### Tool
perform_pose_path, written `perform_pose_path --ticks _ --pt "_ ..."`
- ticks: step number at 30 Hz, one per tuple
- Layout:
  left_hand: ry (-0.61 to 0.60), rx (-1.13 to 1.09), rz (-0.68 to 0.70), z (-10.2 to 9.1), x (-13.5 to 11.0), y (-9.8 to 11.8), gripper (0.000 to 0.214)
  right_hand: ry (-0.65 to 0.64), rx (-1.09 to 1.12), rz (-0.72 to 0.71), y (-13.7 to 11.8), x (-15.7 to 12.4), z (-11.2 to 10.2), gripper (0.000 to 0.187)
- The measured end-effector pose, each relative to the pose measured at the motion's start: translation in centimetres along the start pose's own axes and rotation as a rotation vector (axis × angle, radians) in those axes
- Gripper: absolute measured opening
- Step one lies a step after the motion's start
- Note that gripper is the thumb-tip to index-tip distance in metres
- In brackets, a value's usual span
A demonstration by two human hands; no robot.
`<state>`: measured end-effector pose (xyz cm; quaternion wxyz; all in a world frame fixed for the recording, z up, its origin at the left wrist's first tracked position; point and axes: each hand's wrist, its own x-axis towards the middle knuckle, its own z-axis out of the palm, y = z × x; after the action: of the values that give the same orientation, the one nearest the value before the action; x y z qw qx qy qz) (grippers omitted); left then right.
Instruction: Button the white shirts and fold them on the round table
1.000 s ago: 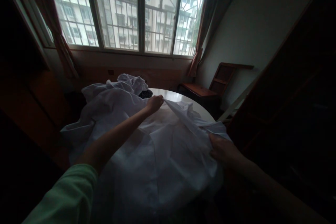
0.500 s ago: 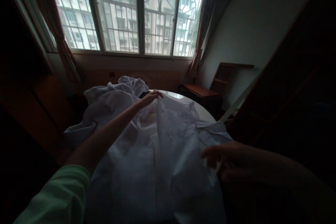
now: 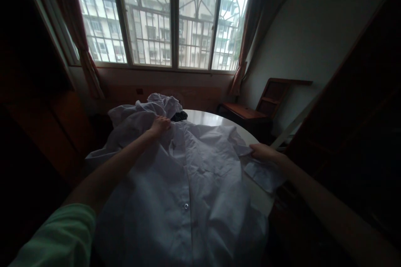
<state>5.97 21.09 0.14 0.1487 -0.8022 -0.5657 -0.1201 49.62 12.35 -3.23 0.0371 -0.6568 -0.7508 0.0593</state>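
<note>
A white buttoned coat (image 3: 213, 167) lies spread front up over a round table (image 3: 206, 117), its lower part hanging toward me. One button shows low on the front. My left hand (image 3: 161, 124) has its fingers closed on the cloth near the coat's left shoulder, beside the collar. On the right, my right hand (image 3: 263, 152) pinches the edge of the coat's sleeve at the table's right side. More white cloth (image 3: 131, 119) is heaped at the far left of the table, behind my left hand. Where the heap ends and the coat begins is hard to make out.
Behind the collar sits a small black object (image 3: 180, 116), partly covered. A wooden chair (image 3: 244, 110) stands past the table at the right, by the wall. Barred windows (image 3: 150, 29) with curtains (image 3: 86, 62) are ahead. Dark wooden furniture (image 3: 37, 121) stands at the left.
My left hand has moved left and slightly down from the middle of the coat. My right hand has moved up and away to the sleeve. The coat front lies flatter, its button now showing.
</note>
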Motion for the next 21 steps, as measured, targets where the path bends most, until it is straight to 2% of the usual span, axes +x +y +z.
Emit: perform_pose_path --ticks 2,3,5,7,9,12,15,17,19,21 --pt "0.042 0.011 -0.005 -0.6 -0.1 -0.3 0.021 -0.05 -0.03 0.039 -0.1 0.4 -1.9 0.018" --pt "0.079 -0.004 -0.035 -1.1 -0.1 -0.5 0.023 -0.028 -0.066 0.074 0.1 0.4 -3.1 0.018" --pt "0.174 -0.046 -0.139 -2.1 0.1 -1.0 0.029 0.171 -0.165 0.176 0.7 0.1 -5.6 0.021" --pt "0.227 -0.076 -0.254 -2.9 0.3 -1.8 0.035 0.488 -0.302 0.269 1.8 -0.2 -7.5 0.026" --pt "0.213 -0.087 -0.32 -3.4 0.3 -2.5 0.038 0.608 -0.416 0.31 2.6 -0.4 -8.6 0.028" --pt "0.247 -0.082 -0.256 -3.2 0.2 -2.7 0.032 0.526 -0.503 0.306 2.1 0.1 -8.6 0.027" --pt "0.306 -0.083 -0.047 -2.3 0.2 -1.5 0.032 0.498 -0.487 0.172 -1.1 1.9 -7.3 0.031" --pt "0.233 -0.094 0.096 -1.7 0.3 -0.3 0.03 0.465 -0.386 0.049 -4.2 3.5 -6.1 0.032" --pt "0.121 -0.076 0.197 -1.2 0.4 0.9 0.032 0.336 -0.278 -0.073 -7.7 5.0 -4.7 0.033" --pt "0.052 -0.023 0.24 -0.9 0.5 1.8 0.04 0.165 -0.201 -0.236 -10.9 5.9 -2.9 0.035"
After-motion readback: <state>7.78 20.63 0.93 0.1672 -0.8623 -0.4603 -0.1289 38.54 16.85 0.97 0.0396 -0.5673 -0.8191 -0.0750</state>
